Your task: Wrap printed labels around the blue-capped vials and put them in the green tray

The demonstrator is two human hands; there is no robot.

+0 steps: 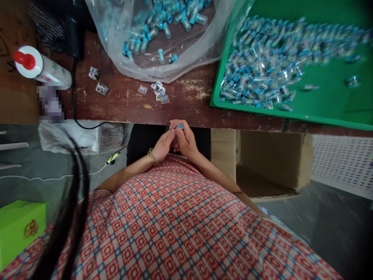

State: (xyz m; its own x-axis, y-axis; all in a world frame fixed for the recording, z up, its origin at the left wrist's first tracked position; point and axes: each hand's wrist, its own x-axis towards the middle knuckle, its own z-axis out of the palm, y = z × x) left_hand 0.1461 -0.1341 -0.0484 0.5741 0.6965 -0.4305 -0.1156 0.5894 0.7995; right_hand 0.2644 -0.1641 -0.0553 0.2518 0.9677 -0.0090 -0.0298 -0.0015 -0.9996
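Note:
My left hand [163,145] and my right hand [186,140] meet just below the table's front edge, over my lap. A small blue-capped piece [180,126] shows at the top between the fingers of my right hand; its lower part is hidden. The fingers of my left hand are bent in against my right hand, and what they hold, if anything, is hidden. On the brown table [125,105], small printed slips [160,93] lie in front of my hands. Beyond them, a clear plastic bag [186,70] holds many blue-capped vials [161,56].
A green tray [329,105] with many wrapped vials [259,77] stands at the right. At the left are a white bottle with a red cap [54,70], a black cable [73,93] and more slips [101,88]. An open cardboard box [271,163] sits under the table.

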